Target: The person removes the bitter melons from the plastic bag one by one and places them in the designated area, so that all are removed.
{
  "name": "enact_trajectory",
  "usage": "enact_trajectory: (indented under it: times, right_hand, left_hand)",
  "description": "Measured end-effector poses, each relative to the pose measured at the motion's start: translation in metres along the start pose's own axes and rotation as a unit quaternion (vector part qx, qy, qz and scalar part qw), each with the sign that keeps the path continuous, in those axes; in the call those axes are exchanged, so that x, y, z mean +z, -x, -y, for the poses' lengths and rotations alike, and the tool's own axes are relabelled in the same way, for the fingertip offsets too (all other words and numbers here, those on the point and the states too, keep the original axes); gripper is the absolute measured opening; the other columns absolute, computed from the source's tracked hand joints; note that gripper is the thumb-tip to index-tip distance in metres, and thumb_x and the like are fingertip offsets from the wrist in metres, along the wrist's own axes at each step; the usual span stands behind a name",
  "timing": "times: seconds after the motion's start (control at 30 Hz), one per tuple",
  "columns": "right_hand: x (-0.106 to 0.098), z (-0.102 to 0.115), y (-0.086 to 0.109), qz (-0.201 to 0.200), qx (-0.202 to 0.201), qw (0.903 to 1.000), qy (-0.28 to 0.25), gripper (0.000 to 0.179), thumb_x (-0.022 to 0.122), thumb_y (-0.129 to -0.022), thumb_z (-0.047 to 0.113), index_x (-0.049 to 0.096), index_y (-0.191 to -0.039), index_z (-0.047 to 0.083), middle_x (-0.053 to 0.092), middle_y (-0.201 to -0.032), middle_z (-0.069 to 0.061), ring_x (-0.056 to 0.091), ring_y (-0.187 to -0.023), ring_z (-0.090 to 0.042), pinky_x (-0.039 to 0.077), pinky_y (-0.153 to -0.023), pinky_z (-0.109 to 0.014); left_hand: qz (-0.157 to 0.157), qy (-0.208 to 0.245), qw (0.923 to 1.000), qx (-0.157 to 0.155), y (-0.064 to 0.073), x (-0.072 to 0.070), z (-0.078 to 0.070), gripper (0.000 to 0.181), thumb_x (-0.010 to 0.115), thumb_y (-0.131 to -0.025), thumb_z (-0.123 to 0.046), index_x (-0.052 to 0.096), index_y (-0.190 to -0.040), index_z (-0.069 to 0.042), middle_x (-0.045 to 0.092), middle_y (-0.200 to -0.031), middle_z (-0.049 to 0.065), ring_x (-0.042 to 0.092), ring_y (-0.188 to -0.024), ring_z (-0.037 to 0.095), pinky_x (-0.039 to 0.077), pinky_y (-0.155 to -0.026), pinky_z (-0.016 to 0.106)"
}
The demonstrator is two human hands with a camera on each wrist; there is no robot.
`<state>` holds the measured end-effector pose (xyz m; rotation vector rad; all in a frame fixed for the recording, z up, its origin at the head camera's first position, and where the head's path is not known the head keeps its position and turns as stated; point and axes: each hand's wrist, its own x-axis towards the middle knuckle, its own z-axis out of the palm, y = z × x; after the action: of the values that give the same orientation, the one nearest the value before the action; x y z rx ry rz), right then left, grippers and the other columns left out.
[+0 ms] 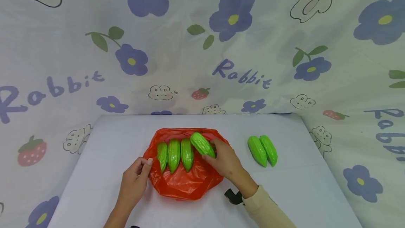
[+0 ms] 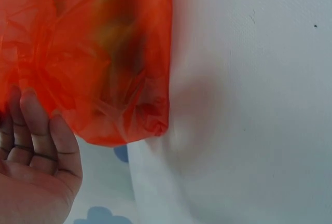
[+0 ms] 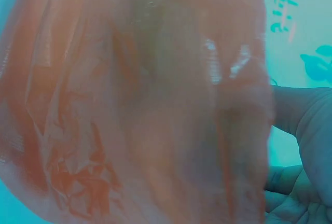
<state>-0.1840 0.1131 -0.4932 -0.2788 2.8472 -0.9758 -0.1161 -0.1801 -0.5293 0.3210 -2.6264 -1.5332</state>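
Observation:
An open red plastic bag point(image 1: 186, 188) lies on the white table, with three green bitter melons point(image 1: 174, 156) side by side in it. My right hand point(image 1: 228, 161) holds another bitter melon point(image 1: 202, 145), tilted, over the right part of the bag's mouth. At the bag's left rim, my left hand point(image 1: 135, 178) pinches the plastic between thumb and fingers. In the left wrist view the fingers point(image 2: 39, 120) lie against the bag's outside. Red plastic point(image 3: 78, 130) covers most of the right wrist view, hiding the held melon and much of the hand.
Two more bitter melons point(image 1: 257, 151) lie side by side on the right of the table point(image 1: 303, 185). A black curved piece point(image 1: 233, 197) sits by my right wrist. Behind the table's far edge hangs a cloth point(image 1: 177, 52) printed with flowers and rabbits.

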Motion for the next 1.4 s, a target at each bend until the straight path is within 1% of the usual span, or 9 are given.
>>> enact_trajectory:
  times: [0.13, 0.33, 0.43, 0.67, 0.73, 0.87, 1.07, 1.2, 1.4]
  right_hand:
    - [-0.005, 0.0, 0.005, -0.009, -0.015, 0.9998, -0.002, 0.048, 0.084, -0.091, 0.029, 0.064, -0.128, 0.006, 0.068, -0.109, -0.002, 0.063, -0.094, -0.017, 0.06, -0.077, -0.034]
    - [-0.012, 0.002, 0.011, -0.023, -0.037, 0.999, -0.006, 0.052, 0.082, -0.093, 0.03, 0.063, -0.135, 0.006, 0.068, -0.117, -0.004, 0.063, -0.099, -0.019, 0.06, -0.079, -0.034]
    - [-0.014, 0.001, 0.014, -0.029, -0.047, 0.9984, -0.01, 0.052, 0.08, -0.095, 0.031, 0.063, -0.137, 0.008, 0.068, -0.117, -0.003, 0.063, -0.099, -0.018, 0.059, -0.079, -0.033]
    - [-0.018, -0.007, 0.024, -0.05, -0.07, 0.996, -0.025, 0.044, 0.079, -0.096, 0.032, 0.067, -0.131, 0.009, 0.064, -0.1, 0.003, 0.062, -0.087, -0.019, 0.055, -0.071, -0.026]
    - [-0.019, -0.009, 0.027, -0.053, -0.074, 0.9954, -0.029, 0.044, 0.079, -0.096, 0.032, 0.067, -0.131, 0.008, 0.063, -0.1, 0.004, 0.061, -0.086, -0.016, 0.055, -0.071, -0.026]
    - [-0.023, -0.015, 0.032, -0.06, -0.073, 0.9942, -0.051, 0.045, 0.081, -0.094, 0.029, 0.065, -0.13, 0.006, 0.064, -0.101, 0.004, 0.062, -0.085, -0.013, 0.058, -0.073, -0.029]
    - [-0.028, -0.022, 0.039, -0.08, -0.082, 0.9902, -0.08, 0.048, 0.086, -0.089, 0.02, 0.064, -0.129, 0.005, 0.066, -0.107, 0.001, 0.065, -0.089, -0.015, 0.061, -0.076, -0.037]
    - [-0.03, -0.025, 0.044, -0.088, -0.087, 0.9896, -0.072, 0.05, 0.087, -0.088, 0.019, 0.063, -0.131, 0.007, 0.066, -0.111, 0.002, 0.064, -0.093, -0.013, 0.06, -0.077, -0.037]
    - [-0.035, -0.031, 0.05, -0.098, -0.085, 0.9894, -0.065, 0.052, 0.087, -0.089, 0.018, 0.064, -0.133, 0.007, 0.066, -0.115, 0.0, 0.067, -0.097, -0.014, 0.06, -0.08, -0.036]
  left_hand:
    - [-0.001, 0.0, 1.0, -0.001, 0.0, 0.0, -0.001, 0.036, 0.053, -0.11, -0.043, 0.06, -0.099, -0.009, 0.06, -0.083, 0.006, 0.057, -0.079, 0.021, 0.052, -0.065, 0.025]
    - [-0.003, -0.001, 1.0, 0.005, 0.0, 0.0, 0.0, 0.035, 0.054, -0.11, -0.042, 0.061, -0.098, -0.01, 0.06, -0.083, 0.005, 0.057, -0.079, 0.021, 0.051, -0.064, 0.025]
    - [-0.006, -0.005, 0.9999, 0.008, 0.0, -0.001, 0.0, 0.034, 0.053, -0.11, -0.041, 0.061, -0.098, -0.01, 0.061, -0.083, 0.005, 0.057, -0.078, 0.02, 0.051, -0.063, 0.025]
    - [0.002, -0.006, 1.0, 0.003, 0.002, -0.006, -0.001, 0.038, 0.053, -0.11, -0.044, 0.061, -0.1, -0.008, 0.06, -0.083, 0.006, 0.056, -0.077, 0.021, 0.05, -0.062, 0.025]
    - [0.002, -0.006, 1.0, -0.001, 0.004, -0.007, 0.0, 0.038, 0.054, -0.109, -0.044, 0.061, -0.1, -0.008, 0.06, -0.083, 0.005, 0.057, -0.077, 0.021, 0.05, -0.062, 0.024]
    - [-0.002, 0.0, 1.0, 0.004, 0.003, -0.007, 0.001, 0.036, 0.054, -0.11, -0.042, 0.061, -0.099, -0.008, 0.062, -0.084, 0.005, 0.058, -0.078, 0.021, 0.051, -0.064, 0.024]
    - [-0.002, 0.006, 0.9999, 0.008, 0.002, -0.004, 0.001, 0.036, 0.054, -0.109, -0.042, 0.061, -0.1, -0.009, 0.061, -0.085, 0.006, 0.058, -0.078, 0.02, 0.052, -0.065, 0.024]
    - [-0.005, 0.002, 0.9999, 0.01, 0.003, -0.005, 0.0, 0.036, 0.054, -0.11, -0.042, 0.061, -0.099, -0.009, 0.06, -0.083, 0.006, 0.057, -0.077, 0.019, 0.051, -0.065, 0.024]
    - [-0.008, -0.002, 0.9999, 0.015, 0.006, -0.008, 0.0, 0.035, 0.054, -0.11, -0.04, 0.06, -0.098, -0.008, 0.059, -0.081, 0.005, 0.055, -0.074, 0.018, 0.049, -0.063, 0.024]
